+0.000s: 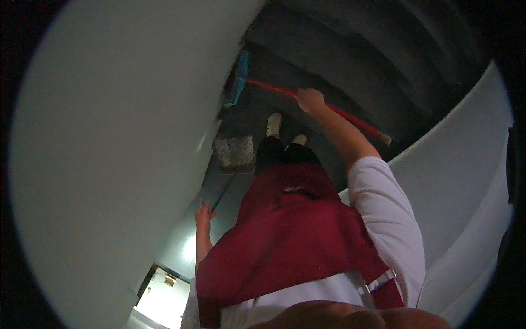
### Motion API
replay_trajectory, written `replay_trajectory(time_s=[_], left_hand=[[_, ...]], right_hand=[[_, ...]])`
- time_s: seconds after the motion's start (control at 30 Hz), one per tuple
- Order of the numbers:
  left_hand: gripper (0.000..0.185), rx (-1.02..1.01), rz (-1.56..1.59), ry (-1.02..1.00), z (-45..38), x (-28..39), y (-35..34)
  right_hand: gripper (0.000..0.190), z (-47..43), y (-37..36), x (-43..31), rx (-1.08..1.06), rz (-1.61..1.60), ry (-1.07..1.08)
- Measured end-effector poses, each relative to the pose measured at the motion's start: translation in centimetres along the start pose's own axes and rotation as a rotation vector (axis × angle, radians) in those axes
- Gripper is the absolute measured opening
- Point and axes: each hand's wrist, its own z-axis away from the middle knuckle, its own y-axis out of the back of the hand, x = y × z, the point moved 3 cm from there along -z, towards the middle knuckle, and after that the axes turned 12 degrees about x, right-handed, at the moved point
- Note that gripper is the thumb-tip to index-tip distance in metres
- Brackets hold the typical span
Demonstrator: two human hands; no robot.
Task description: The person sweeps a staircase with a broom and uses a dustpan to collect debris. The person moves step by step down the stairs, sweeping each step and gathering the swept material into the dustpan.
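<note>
My right hand [311, 100] grips the red handle [356, 121] of a broom partway along its length. The broom's blue head [240, 78] rests on the dark floor, close against the foot of the left wall. Lower on the left, my left hand [204, 215] is closed around the thin dark handle [224, 191] of a long-handled dustpan. Its pan [234, 153] looks pale and stained and stands beside my legs near the wall. Whatever lies in the pan is too dim to tell.
Dark stairs [370, 53] curve away ahead and to the right. A smooth pale wall [115, 123] rises on the left, and a white curved wall [456, 164] bounds the right. My shoes [274, 124] stand on the dark floor. Behind, at lower left, is a bright opening [162, 298].
</note>
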Motion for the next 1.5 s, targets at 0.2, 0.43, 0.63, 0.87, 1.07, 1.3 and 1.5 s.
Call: replay_trajectory(time_s=[0.2, 0.43, 0.63, 0.87, 1.07, 1.3, 1.5], left_hand=[[0.021, -0.062, -0.131, -0.214, -5.2, -8.0, 9.4], [0.022, 0.009, -0.013, -0.095, -5.5, -5.4, 12.6], [0.027, 0.002, -0.01, 0.014, -6.4, -1.1, 12.0], [0.03, -0.019, 0.025, 0.046, -6.3, 0.5, 13.5], [0.029, -0.038, -0.21, -0.126, -1.9, 2.9, 10.9], [0.029, -0.059, -0.313, -0.009, -2.4, 3.9, 9.1], [0.018, -0.28, -1.373, -0.858, -13.2, -2.2, 12.0]], right_hand=[[0.035, 9.4, -7.1, 3.4, -0.083, -0.04, -0.221], [0.031, 25.4, -2.0, 1.8, -0.223, -0.064, -0.33], [0.024, 16.7, -4.7, -1.3, -0.122, -0.065, -0.18], [0.039, 27.0, -8.1, 5.8, -0.233, -0.146, -0.533], [0.034, 48.1, -10.9, 10.4, -0.185, -0.105, -0.778], [0.036, 55.6, -7.5, 5.6, -0.181, -0.178, -1.026], [0.038, 52.1, -15.6, 2.9, 0.014, -0.312, -1.23]])
